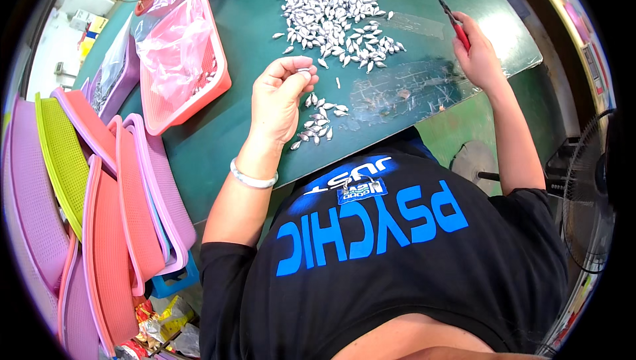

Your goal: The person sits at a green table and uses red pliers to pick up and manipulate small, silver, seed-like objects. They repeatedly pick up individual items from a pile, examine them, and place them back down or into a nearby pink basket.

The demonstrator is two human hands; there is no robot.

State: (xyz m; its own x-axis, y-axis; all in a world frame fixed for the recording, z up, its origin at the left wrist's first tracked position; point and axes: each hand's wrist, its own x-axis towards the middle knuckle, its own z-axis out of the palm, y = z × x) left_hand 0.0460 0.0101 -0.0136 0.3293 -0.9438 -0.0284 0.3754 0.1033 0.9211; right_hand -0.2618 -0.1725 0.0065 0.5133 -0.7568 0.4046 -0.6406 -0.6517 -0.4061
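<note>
My left hand (281, 95) is raised over the table, thumb and forefinger pinched on a small grey fishing sinker, mostly covered by the fingers. In my right hand (478, 52) is a pair of pliers (453, 19) with red handles and dark jaws pointing up and to the left; whether the jaws are apart I cannot tell. A big pile of grey teardrop-shaped sinkers (324, 5) covers the far middle of the table, beyond both hands. Beside my left wrist lies a smaller group of sinkers (319, 121). One small pale stick (338, 83) lies between the two groups.
The green table (245, 22) has strips of clear tape and a scuffed patch near its front edge. At left stands a pink basket (218, 61) with a plastic bag, beside a purple one (129, 71). Several stacked baskets (109, 247) crowd the lower left; a fan (586, 187) stands at right.
</note>
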